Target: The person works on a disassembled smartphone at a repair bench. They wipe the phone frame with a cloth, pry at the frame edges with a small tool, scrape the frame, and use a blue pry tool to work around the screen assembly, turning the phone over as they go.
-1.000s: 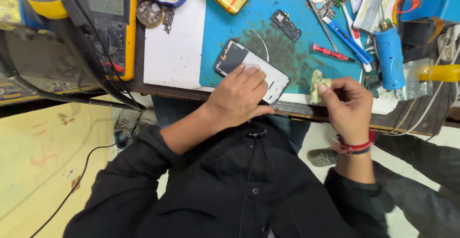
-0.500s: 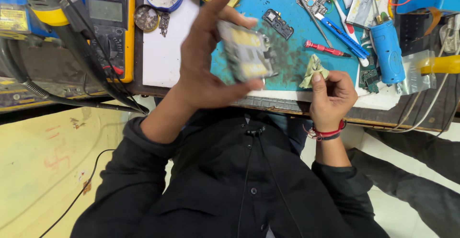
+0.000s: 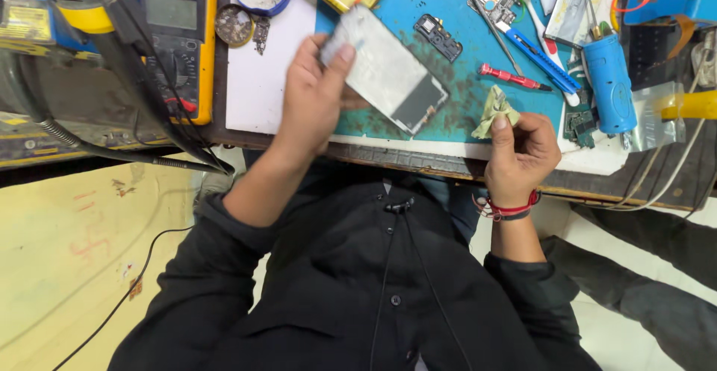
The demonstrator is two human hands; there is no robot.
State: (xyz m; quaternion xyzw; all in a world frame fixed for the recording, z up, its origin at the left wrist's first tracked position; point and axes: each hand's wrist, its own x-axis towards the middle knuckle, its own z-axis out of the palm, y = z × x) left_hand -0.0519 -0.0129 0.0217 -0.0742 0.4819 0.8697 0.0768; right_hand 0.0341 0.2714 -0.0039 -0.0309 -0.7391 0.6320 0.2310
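- The left hand (image 3: pixel 314 102) has its grip closed on a phone (image 3: pixel 388 69), lifted above the blue mat (image 3: pixel 463 87).
- The right hand (image 3: pixel 523 151) pinches a crumpled cloth (image 3: pixel 494 110) at the mat's near edge.

Bright, even light; slight motion blur, wide-angle distortion.

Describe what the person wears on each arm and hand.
Both arms wear black sleeves pushed up the forearms. The left hand is bare, with no glove, ring or band showing. The right hand is bare too, with red and black thread bands around its wrist.
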